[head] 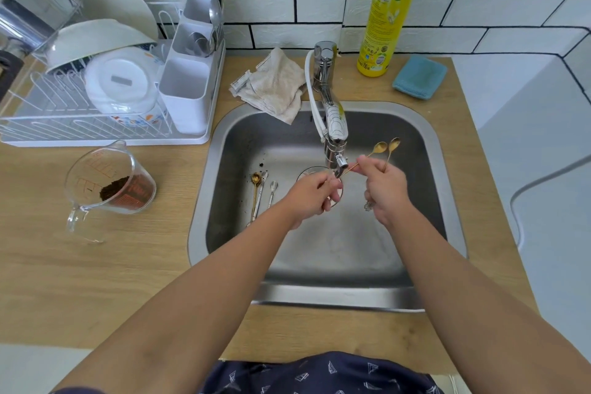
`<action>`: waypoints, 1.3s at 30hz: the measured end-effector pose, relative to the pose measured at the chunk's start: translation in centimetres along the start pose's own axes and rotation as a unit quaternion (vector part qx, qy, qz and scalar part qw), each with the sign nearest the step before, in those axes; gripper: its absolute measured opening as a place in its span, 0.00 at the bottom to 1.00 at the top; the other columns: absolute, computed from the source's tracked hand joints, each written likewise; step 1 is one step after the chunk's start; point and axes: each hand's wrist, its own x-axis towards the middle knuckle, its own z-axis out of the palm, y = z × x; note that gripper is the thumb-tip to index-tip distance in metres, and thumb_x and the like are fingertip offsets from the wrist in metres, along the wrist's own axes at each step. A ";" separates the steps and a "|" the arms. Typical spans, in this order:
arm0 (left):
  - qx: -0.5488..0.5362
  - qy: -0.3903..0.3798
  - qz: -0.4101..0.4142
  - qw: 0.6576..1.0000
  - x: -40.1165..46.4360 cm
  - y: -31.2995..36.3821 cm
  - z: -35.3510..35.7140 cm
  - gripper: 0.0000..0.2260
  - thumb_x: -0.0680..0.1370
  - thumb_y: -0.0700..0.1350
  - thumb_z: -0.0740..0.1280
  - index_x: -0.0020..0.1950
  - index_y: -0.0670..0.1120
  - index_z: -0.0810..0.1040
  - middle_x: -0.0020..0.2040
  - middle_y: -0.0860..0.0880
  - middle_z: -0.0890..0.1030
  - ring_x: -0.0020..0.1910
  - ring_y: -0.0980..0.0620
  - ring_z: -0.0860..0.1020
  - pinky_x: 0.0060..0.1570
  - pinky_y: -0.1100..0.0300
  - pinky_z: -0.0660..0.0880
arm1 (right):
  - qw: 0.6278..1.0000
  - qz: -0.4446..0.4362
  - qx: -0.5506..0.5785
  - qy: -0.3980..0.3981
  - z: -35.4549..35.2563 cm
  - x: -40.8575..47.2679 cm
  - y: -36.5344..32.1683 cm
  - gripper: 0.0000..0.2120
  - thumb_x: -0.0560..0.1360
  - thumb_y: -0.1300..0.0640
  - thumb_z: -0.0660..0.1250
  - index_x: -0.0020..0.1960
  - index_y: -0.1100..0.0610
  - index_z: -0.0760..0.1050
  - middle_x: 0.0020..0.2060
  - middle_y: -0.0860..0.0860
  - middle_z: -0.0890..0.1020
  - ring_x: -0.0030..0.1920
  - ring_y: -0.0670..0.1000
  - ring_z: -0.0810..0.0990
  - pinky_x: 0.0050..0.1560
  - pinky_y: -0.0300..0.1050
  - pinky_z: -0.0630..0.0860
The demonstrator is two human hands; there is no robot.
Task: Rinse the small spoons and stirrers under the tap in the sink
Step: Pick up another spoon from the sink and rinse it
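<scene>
My right hand (385, 189) is shut on two small gold spoons (387, 146), their bowls pointing up and away to the right of the tap spout (337, 150). Below the spout my left hand (315, 193) pinches the lower end of a thin gold handle over the drain. On the floor of the steel sink (425, 137), at the left, lie a gold spoon (256, 182) and two silver stirrers (267, 192) side by side. I cannot make out a stream of water.
A white dish rack (105, 134) with bowls and a cutlery holder stands at the back left. A glass measuring jug (108, 182) with coffee grounds sits left of the sink. Behind the sink are a crumpled cloth (275, 83), a yellow dish soap bottle (387, 9) and a blue sponge cloth (419, 77).
</scene>
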 end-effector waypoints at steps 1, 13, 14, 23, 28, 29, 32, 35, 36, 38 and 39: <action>-0.010 -0.008 -0.004 1.000 -0.2 -0.3 -0.1 0.09 0.84 0.44 0.60 0.48 0.45 0.77 0.40 0.49 0.80 0.29 0.56 0.74 0.29 0.64 0.68 | 1.000 -0.003 -0.005 0.000 -0.3 0.1 -0.1 0.08 0.79 0.51 0.71 0.45 0.56 0.83 0.44 0.49 0.89 0.22 0.46 0.58 0.20 0.36 0.60; -0.043 -0.081 -0.081 0.992 -2.7 -2.3 0.6 0.15 0.85 0.51 0.58 0.44 0.45 0.77 0.30 0.51 0.79 0.23 0.56 0.68 0.23 0.66 0.62 | 0.950 0.114 0.250 -0.149 2.6 -2.7 1.5 0.17 0.85 0.49 0.61 0.51 0.62 0.79 0.47 0.56 0.81 0.36 0.49 0.80 0.35 0.43 0.80; -0.042 -0.087 -0.086 0.992 -2.7 -2.3 0.6 0.15 0.85 0.51 0.59 0.43 0.45 0.77 0.29 0.51 0.78 0.22 0.56 0.67 0.23 0.66 0.62 | 0.947 0.114 0.260 -0.150 2.7 -2.8 1.5 0.16 0.85 0.50 0.60 0.55 0.63 0.76 0.53 0.59 0.81 0.40 0.50 0.82 0.38 0.44 0.82; 0.100 -0.082 -0.103 0.986 -2.4 -3.2 -1.0 0.20 0.72 0.65 0.70 0.39 0.47 0.80 0.30 0.54 0.81 0.26 0.56 0.73 0.28 0.64 0.70 | 0.957 0.077 0.263 -0.098 1.5 -2.5 1.9 0.15 0.87 0.52 0.56 0.43 0.55 0.69 0.36 0.53 0.86 0.20 0.43 0.60 0.22 0.36 0.59; 0.385 0.167 -0.084 0.904 -0.3 -6.9 -4.8 0.15 0.80 0.47 0.66 0.65 0.43 0.73 0.63 0.42 0.75 0.59 0.43 0.76 0.56 0.52 0.74 | 0.953 0.117 0.255 -0.113 0.2 -2.2 2.0 0.10 0.83 0.53 0.63 0.43 0.53 0.72 0.44 0.54 0.89 0.18 0.42 0.58 0.21 0.35 0.55; 0.408 0.177 -0.102 0.890 -0.1 -7.5 -5.3 0.17 0.81 0.44 0.64 0.68 0.41 0.70 0.66 0.40 0.72 0.61 0.42 0.74 0.58 0.51 0.73 | 0.953 0.124 0.249 -0.117 0.2 -2.3 2.2 0.08 0.82 0.54 0.63 0.44 0.53 0.72 0.45 0.54 0.89 0.18 0.42 0.57 0.21 0.35 0.56; 0.465 0.172 -0.139 0.857 0.2 -8.8 -5.7 0.16 0.81 0.43 0.65 0.67 0.42 0.70 0.58 0.42 0.74 0.54 0.45 0.75 0.47 0.55 0.73 | 0.952 0.134 0.242 -0.131 0.3 -2.5 2.3 0.06 0.81 0.54 0.64 0.47 0.53 0.75 0.50 0.56 0.88 0.18 0.43 0.57 0.20 0.35 0.57; 0.497 0.163 -0.148 0.839 0.4 -9.0 -5.7 0.08 0.81 0.38 0.63 0.60 0.42 0.74 0.40 0.47 0.70 0.36 0.52 0.72 0.32 0.59 0.70 | 0.948 0.141 0.246 -0.144 0.5 -2.3 2.3 0.09 0.81 0.50 0.64 0.48 0.54 0.77 0.53 0.56 0.88 0.18 0.42 0.57 0.19 0.36 0.57; 0.489 0.159 -0.151 0.844 0.4 -8.7 -5.7 0.07 0.81 0.37 0.62 0.59 0.42 0.75 0.40 0.47 0.72 0.37 0.51 0.73 0.33 0.57 0.73 | 0.946 0.145 0.248 -0.148 0.6 -2.2 2.3 0.10 0.82 0.49 0.63 0.49 0.54 0.78 0.55 0.56 0.87 0.18 0.42 0.57 0.19 0.36 0.57; 0.461 0.145 -0.128 0.866 0.4 -8.3 -5.3 0.08 0.81 0.37 0.61 0.57 0.42 0.78 0.48 0.43 0.80 0.45 0.45 0.79 0.44 0.52 0.79 | 0.946 0.149 0.247 -0.151 0.8 -2.0 2.5 0.11 0.82 0.47 0.63 0.49 0.54 0.79 0.56 0.56 0.87 0.18 0.42 0.57 0.20 0.36 0.57; 0.444 0.138 -0.099 0.880 0.2 -7.9 -4.9 0.09 0.80 0.38 0.62 0.57 0.42 0.80 0.50 0.43 0.82 0.48 0.45 0.79 0.49 0.53 0.79 | 0.948 0.148 0.240 -0.148 1.0 -1.9 2.6 0.11 0.82 0.47 0.64 0.49 0.54 0.79 0.55 0.55 0.87 0.18 0.42 0.57 0.20 0.36 0.56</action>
